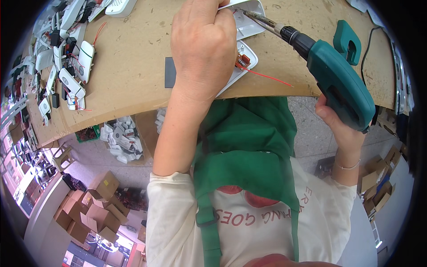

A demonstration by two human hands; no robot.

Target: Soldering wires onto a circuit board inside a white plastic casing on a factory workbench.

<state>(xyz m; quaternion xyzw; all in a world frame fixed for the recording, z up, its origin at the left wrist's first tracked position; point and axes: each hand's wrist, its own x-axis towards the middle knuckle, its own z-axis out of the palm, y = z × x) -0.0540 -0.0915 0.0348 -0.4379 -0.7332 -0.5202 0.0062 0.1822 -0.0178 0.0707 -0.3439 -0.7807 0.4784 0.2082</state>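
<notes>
My left hand (202,40) is closed over the front of the table, and its fingertips are hidden behind the hand. Whatever it pinches cannot be made out. Just beyond it, a white plastic shell (253,27) lies with its hollow side up. A second white shell (250,50) sits nearer the edge, partly under the hand; a copper-coloured component (243,61) and a red wire (271,78) show on it. My right hand (341,124) grips a teal pistol-shaped power tool (340,84). The tool's long, dark-stained tip reaches into the upper shell.
White casings with wires (73,82) are heaped along the table's left side. A dark grey flat piece (170,72) lies beside my left wrist. At the right are a teal loop-shaped piece (348,42) and a black cord (368,49). Cardboard boxes (100,213) stand on the floor.
</notes>
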